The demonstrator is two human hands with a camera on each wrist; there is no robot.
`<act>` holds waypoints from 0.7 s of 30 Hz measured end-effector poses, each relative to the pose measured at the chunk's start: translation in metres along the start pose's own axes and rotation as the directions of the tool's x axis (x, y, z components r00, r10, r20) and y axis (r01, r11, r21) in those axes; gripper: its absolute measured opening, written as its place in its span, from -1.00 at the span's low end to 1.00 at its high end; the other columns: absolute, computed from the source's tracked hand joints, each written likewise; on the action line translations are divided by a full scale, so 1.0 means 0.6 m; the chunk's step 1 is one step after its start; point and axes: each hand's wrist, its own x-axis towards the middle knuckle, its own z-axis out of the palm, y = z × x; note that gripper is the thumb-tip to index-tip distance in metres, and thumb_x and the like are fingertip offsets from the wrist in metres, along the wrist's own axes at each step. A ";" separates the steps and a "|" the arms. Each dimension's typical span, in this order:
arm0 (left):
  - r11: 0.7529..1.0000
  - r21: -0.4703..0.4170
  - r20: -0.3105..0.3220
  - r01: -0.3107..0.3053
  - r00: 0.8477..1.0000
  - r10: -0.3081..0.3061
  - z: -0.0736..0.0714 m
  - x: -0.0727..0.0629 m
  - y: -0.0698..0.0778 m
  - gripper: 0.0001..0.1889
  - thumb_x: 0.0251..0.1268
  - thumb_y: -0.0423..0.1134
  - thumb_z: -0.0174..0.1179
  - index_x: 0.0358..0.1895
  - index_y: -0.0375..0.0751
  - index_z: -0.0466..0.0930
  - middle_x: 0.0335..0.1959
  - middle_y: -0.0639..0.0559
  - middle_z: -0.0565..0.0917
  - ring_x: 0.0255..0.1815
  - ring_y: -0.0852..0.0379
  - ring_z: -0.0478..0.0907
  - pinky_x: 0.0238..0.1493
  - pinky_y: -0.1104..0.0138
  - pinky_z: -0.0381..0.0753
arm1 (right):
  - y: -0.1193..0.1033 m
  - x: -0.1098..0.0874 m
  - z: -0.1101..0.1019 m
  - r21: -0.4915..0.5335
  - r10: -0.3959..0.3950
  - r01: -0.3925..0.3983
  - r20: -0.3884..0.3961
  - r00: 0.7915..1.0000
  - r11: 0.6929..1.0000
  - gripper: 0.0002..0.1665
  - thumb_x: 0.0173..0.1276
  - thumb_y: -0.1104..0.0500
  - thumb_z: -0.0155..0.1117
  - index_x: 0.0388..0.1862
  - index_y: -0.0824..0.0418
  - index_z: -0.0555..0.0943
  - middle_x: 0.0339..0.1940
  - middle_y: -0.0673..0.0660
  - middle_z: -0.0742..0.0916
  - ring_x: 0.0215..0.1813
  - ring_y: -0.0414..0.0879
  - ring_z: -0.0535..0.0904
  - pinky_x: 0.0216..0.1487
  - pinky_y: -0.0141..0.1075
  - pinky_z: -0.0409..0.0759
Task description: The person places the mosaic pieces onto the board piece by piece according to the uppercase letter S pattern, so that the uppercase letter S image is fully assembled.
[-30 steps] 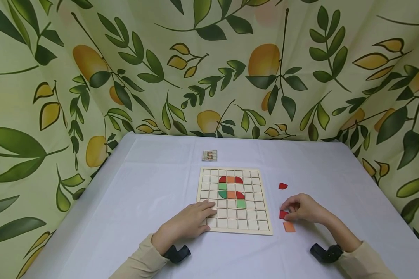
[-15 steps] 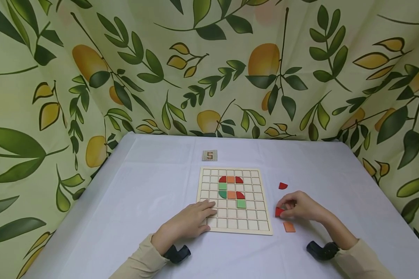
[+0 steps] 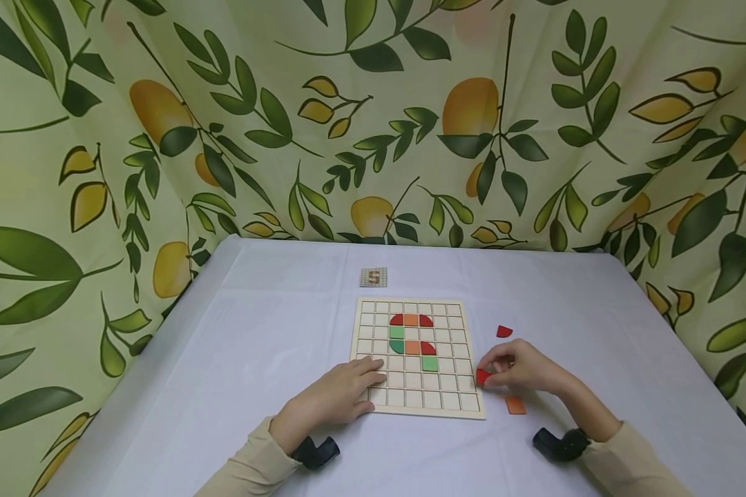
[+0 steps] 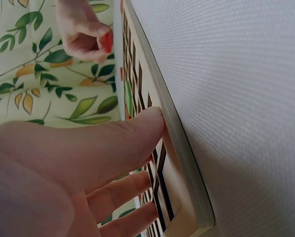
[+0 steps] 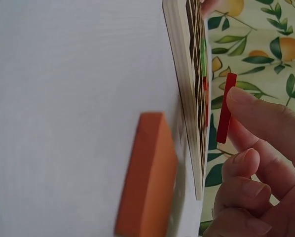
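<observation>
The right hand is pinching a red piece between thumb and finger, its grip closed down to the piece's thickness, and is holding it raised by the right edge of the gridded board. I'm judging this to be the placing of a loose piece; the next move is probably calling for squaring it with a bare cell. The piece is looking thin, flat and bright red, though fingers are hiding its full outline. The left hand is resting on the board, fingers extended, gripping no piece. An orange piece is lying on the worktop.
</observation>
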 end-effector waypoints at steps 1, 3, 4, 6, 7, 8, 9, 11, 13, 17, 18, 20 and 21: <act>1.000 0.003 -0.002 -0.002 1.000 0.003 0.000 0.000 0.000 -0.52 0.36 -0.18 0.31 0.31 -0.20 0.54 0.45 -0.11 0.45 0.49 -0.15 0.35 0.42 0.02 0.43 | -0.002 0.001 0.002 0.003 0.002 -0.002 0.002 1.000 1.000 -0.78 0.13 0.33 0.52 -0.23 0.38 0.74 -0.55 -0.10 0.52 -0.46 -0.32 0.39 -0.46 -0.48 0.36; 1.000 0.008 -0.004 -0.005 1.000 0.005 0.000 0.000 0.000 -0.52 0.36 -0.18 0.31 0.31 -0.20 0.54 0.45 -0.11 0.45 0.49 -0.15 0.35 0.42 0.03 0.43 | -0.006 0.005 0.006 0.003 0.000 0.000 0.007 1.000 1.000 -0.78 0.14 0.31 0.52 -0.22 0.37 0.74 -0.55 -0.10 0.52 -0.46 -0.32 0.39 -0.46 -0.48 0.36; 1.000 0.009 -0.004 -0.005 1.000 0.005 0.000 0.000 0.000 -0.52 0.36 -0.18 0.31 0.31 -0.20 0.54 0.45 -0.11 0.45 0.49 -0.15 0.35 0.42 0.03 0.43 | -0.008 0.007 0.008 0.004 0.002 -0.002 0.008 1.000 1.000 -0.78 0.14 0.31 0.53 -0.22 0.36 0.75 -0.55 -0.10 0.52 -0.46 -0.32 0.39 -0.45 -0.49 0.37; 1.000 0.007 -0.001 -0.003 1.000 0.003 -0.001 0.000 0.000 -0.52 0.36 -0.18 0.31 0.31 -0.20 0.54 0.45 -0.11 0.44 0.49 -0.15 0.35 0.43 0.03 0.42 | -0.011 0.011 0.013 0.008 -0.003 0.003 0.012 1.000 1.000 -0.78 0.14 0.31 0.52 -0.23 0.35 0.74 -0.55 -0.11 0.52 -0.46 -0.32 0.39 -0.45 -0.49 0.37; 1.000 0.007 0.000 -0.002 1.000 0.002 -0.001 0.000 0.000 -0.51 0.36 -0.18 0.31 0.32 -0.20 0.54 0.45 -0.11 0.44 0.49 -0.15 0.35 0.43 0.02 0.42 | -0.012 0.013 0.016 0.010 -0.007 0.007 0.015 1.000 1.000 -0.78 0.14 0.30 0.52 -0.23 0.35 0.74 -0.55 -0.11 0.52 -0.45 -0.32 0.40 -0.45 -0.49 0.38; 1.000 0.007 0.002 0.000 1.000 0.000 -0.001 0.000 0.001 -0.51 0.37 -0.18 0.31 0.32 -0.20 0.54 0.45 -0.11 0.44 0.49 -0.15 0.35 0.43 0.02 0.42 | -0.014 0.015 0.018 0.011 -0.011 0.011 0.018 1.000 1.000 -0.78 0.14 0.30 0.52 -0.23 0.34 0.74 -0.55 -0.11 0.52 -0.45 -0.32 0.40 -0.45 -0.49 0.38; 1.000 0.007 0.002 0.000 1.000 0.000 -0.001 0.000 0.001 -0.51 0.36 -0.18 0.31 0.32 -0.20 0.54 0.45 -0.11 0.44 0.49 -0.15 0.35 0.43 0.02 0.42 | -0.015 0.016 0.021 0.012 -0.014 0.014 0.021 1.000 1.000 -0.79 0.13 0.30 0.52 -0.23 0.34 0.74 -0.55 -0.11 0.52 -0.45 -0.32 0.39 -0.45 -0.48 0.37; 1.000 0.005 0.004 0.000 1.000 0.000 -0.001 0.000 0.001 -0.51 0.37 -0.18 0.31 0.32 -0.20 0.53 0.46 -0.11 0.44 0.49 -0.15 0.35 0.44 0.02 0.41 | -0.018 0.020 0.025 0.018 -0.015 0.015 0.027 1.000 1.000 -0.79 0.14 0.30 0.52 -0.23 0.34 0.74 -0.56 -0.11 0.52 -0.44 -0.32 0.39 -0.46 -0.48 0.37; 1.000 0.007 0.004 0.000 1.000 0.000 -0.001 0.000 0.001 -0.51 0.37 -0.18 0.31 0.33 -0.20 0.53 0.45 -0.11 0.44 0.49 -0.15 0.35 0.44 0.02 0.42 | -0.020 0.023 0.029 0.020 -0.017 0.016 0.031 0.999 1.000 -0.79 0.14 0.30 0.52 -0.24 0.35 0.74 -0.56 -0.11 0.52 -0.44 -0.32 0.39 -0.46 -0.48 0.36; 1.000 0.009 0.001 -0.002 1.000 0.002 0.000 0.000 0.000 -0.50 0.36 -0.18 0.31 0.33 -0.20 0.53 0.45 -0.11 0.44 0.49 -0.15 0.36 0.43 0.01 0.42 | -0.024 0.029 0.035 0.038 -0.022 0.021 0.038 0.999 0.999 -0.78 0.14 0.30 0.53 -0.23 0.36 0.74 -0.57 -0.11 0.52 -0.45 -0.32 0.40 -0.45 -0.49 0.36; 1.000 0.009 0.000 -0.002 1.000 0.002 0.000 0.000 0.000 -0.50 0.36 -0.18 0.31 0.33 -0.21 0.52 0.45 -0.11 0.44 0.49 -0.15 0.36 0.43 0.01 0.43 | -0.025 0.030 0.036 0.045 -0.026 0.024 0.041 0.999 0.999 -0.78 0.14 0.31 0.53 -0.23 0.36 0.74 -0.57 -0.11 0.52 -0.45 -0.32 0.40 -0.45 -0.49 0.37; 1.000 0.008 -0.001 -0.003 1.000 0.003 0.000 0.000 -0.001 -0.50 0.36 -0.18 0.31 0.33 -0.21 0.52 0.45 -0.11 0.45 0.49 -0.15 0.36 0.42 0.01 0.43 | -0.027 0.034 0.039 0.055 -0.030 0.028 0.049 0.998 0.998 -0.78 0.14 0.31 0.52 -0.22 0.36 0.74 -0.57 -0.10 0.52 -0.45 -0.32 0.40 -0.44 -0.49 0.37; 1.000 0.007 -0.001 -0.003 1.000 0.003 0.000 0.000 0.000 -0.50 0.36 -0.18 0.31 0.33 -0.21 0.52 0.45 -0.11 0.45 0.49 -0.15 0.36 0.42 0.01 0.43 | -0.028 0.035 0.041 0.061 -0.031 0.028 0.052 0.998 0.998 -0.78 0.14 0.31 0.52 -0.22 0.36 0.74 -0.57 -0.10 0.51 -0.45 -0.32 0.40 -0.43 -0.49 0.37</act>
